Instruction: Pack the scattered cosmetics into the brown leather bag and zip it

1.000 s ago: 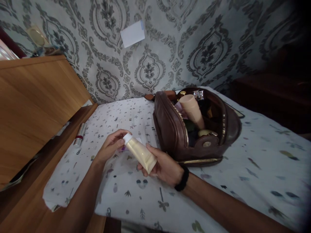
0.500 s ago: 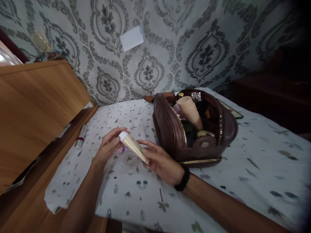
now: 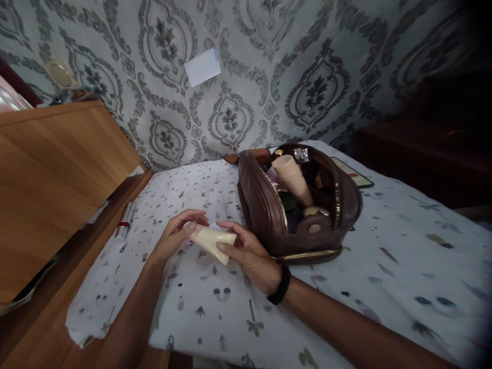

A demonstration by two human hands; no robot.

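Note:
Between my hands is a pale yellow squeeze tube (image 3: 209,240), held above the patterned sheet. My left hand (image 3: 175,236) grips its cap end, so the cap is mostly covered by the fingers. My right hand (image 3: 251,256), with a black band at the wrist, pinches the flat crimped end, thumb on top. Just to the right stands a brown cosmetic bag (image 3: 257,205), unzipped, with a beige tube (image 3: 292,177) leaning inside among other items. Something small and purple lies partly hidden behind the held tube.
A silver tube with a red band (image 3: 125,223) lies at the sheet's left side. Beside it rises a wooden panel (image 3: 65,179). A flat dark-edged object (image 3: 353,174) lies behind the bag, and the patterned wall (image 3: 230,118) closes off the back.
The tube has rolled in my hands so its broad flat face and crimped end now show. My left fingers have closed over the white cap. The view has shifted slightly.

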